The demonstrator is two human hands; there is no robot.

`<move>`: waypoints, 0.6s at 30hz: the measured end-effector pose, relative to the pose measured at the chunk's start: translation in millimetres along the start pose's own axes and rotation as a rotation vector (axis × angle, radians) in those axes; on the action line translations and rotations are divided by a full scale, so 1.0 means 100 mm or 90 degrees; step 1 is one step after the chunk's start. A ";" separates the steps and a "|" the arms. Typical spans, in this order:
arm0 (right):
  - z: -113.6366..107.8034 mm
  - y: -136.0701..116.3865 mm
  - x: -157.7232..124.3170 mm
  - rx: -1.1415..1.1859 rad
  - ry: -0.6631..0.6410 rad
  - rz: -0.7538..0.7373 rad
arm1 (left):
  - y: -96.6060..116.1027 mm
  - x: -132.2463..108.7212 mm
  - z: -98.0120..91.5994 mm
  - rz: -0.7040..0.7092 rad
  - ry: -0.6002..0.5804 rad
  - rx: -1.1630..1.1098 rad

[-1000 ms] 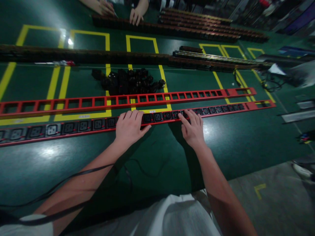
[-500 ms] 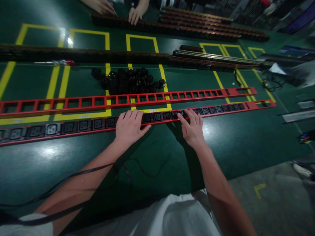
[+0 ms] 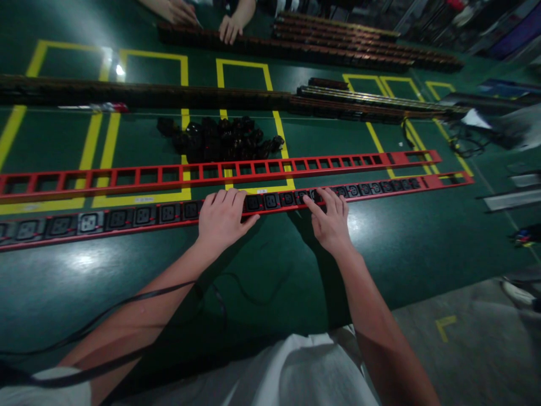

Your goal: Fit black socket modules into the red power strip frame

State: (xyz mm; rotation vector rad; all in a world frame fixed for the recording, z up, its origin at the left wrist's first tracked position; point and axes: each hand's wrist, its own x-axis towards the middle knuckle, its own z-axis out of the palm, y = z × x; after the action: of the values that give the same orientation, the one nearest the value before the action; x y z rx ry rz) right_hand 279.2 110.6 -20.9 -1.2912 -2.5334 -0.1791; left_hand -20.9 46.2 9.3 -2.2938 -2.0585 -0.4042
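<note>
A long red power strip point(image 3: 270, 201) lies across the near part of the green table, with black sockets set along most of its length. My left hand point(image 3: 221, 217) is wrapped over the strip left of its middle, fingers across the far edge and thumb along the near side. Further right, my right hand point(image 3: 332, 221) holds the same strip, with one fingertip on a small socket and the other fingers bent over the top. The hands cover a few sockets. Just behind, a red frame point(image 3: 256, 168) with bare rectangular openings runs almost parallel.
Black socket parts point(image 3: 224, 138) are heaped behind the frame. Dark rails point(image 3: 147, 95) cross the table beyond, with more strips point(image 3: 338, 42) stacked at the back. A co-worker's hand point(image 3: 230, 28) rests on a dark rail there. A black strap point(image 3: 139, 296) hangs over my left forearm.
Hardly anything differs. Both my hands stay in place on the power strip, and the co-worker's hand has shifted very slightly left.
</note>
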 end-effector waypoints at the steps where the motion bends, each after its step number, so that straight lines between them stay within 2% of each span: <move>1: 0.00 0.01 0.00 0.001 0.000 0.001 | 0.00 0.00 0.00 0.000 0.000 0.000; 6: -0.01 -0.02 0.01 0.012 -0.004 0.016 | 0.00 0.00 0.01 0.002 0.004 0.006; 14: 0.11 -0.49 0.03 0.036 0.013 0.103 | 0.00 0.00 0.00 0.001 0.001 0.009; 18: 0.12 -0.55 0.05 0.028 0.013 0.110 | 0.01 0.00 -0.01 -0.003 -0.004 0.005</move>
State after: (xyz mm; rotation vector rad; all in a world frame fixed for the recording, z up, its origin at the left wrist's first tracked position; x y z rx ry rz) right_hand 229.3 84.8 -29.4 -1.4743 -2.3806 -0.0980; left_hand -20.5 45.9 10.7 -2.2901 -2.0642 -0.3886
